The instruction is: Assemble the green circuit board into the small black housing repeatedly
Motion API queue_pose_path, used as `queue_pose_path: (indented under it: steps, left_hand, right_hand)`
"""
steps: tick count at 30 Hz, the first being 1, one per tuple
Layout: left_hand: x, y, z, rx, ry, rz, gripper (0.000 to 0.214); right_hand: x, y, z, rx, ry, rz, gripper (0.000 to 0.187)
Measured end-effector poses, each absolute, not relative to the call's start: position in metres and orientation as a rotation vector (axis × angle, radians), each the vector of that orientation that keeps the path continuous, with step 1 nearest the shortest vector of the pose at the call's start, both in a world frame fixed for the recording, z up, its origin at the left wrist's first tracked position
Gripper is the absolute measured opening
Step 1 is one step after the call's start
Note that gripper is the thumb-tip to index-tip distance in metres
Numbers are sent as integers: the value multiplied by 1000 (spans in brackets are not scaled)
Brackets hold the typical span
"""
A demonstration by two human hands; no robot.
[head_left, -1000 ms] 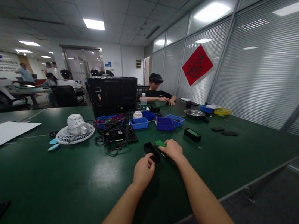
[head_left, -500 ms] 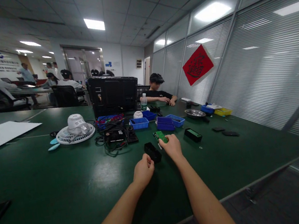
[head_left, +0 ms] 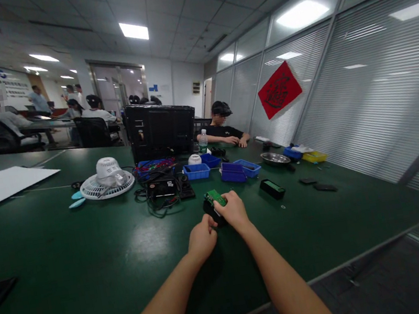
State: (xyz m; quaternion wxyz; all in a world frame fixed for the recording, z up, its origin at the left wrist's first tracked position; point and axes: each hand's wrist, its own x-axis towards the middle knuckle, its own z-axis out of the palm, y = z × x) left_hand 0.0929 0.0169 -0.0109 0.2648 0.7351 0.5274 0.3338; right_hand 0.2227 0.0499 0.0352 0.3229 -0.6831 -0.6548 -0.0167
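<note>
My right hand (head_left: 234, 210) is closed on a green circuit board (head_left: 215, 197), which it holds over a black plastic case (head_left: 210, 211). The board covers much of the case, and I cannot tell whether the two touch. At the near left side of the case, my left hand (head_left: 203, 237) has its fingers curled and pinched on the case's edge. To the right lies a second black case (head_left: 272, 189) with a green board inside it.
Behind my hands are blue bins (head_left: 196, 172), a black power unit with cables (head_left: 162, 188) and a white fan (head_left: 106, 179). A metal dish (head_left: 275, 158) and flat black pieces (head_left: 324, 187) lie to the right. A co-worker (head_left: 224, 128) sits across the green table (head_left: 144, 295).
My right hand has moved left with the circuit board, from beside the black case to over it. My left hand has stayed at the case.
</note>
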Motion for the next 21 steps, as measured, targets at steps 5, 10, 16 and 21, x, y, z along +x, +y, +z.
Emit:
queue_pose_path:
  steps: [5, 10, 16, 21]
  left_hand:
    - [93, 17, -10, 1984, 1425, 890, 25]
    - [93, 16, -8, 1986, 1420, 881, 25]
    - [94, 18, -10, 1985, 1416, 879, 26]
    - [94, 19, -13, 1977, 1385, 899, 27]
  right_hand:
    - [222, 50, 34, -1850, -1751, -24, 28]
    - [222, 50, 34, -1872, -1762, -33, 29]
    - [222, 48, 36, -1930, -1793, -36, 30]
    - [222, 48, 37, -1965, -1808, -33, 31]
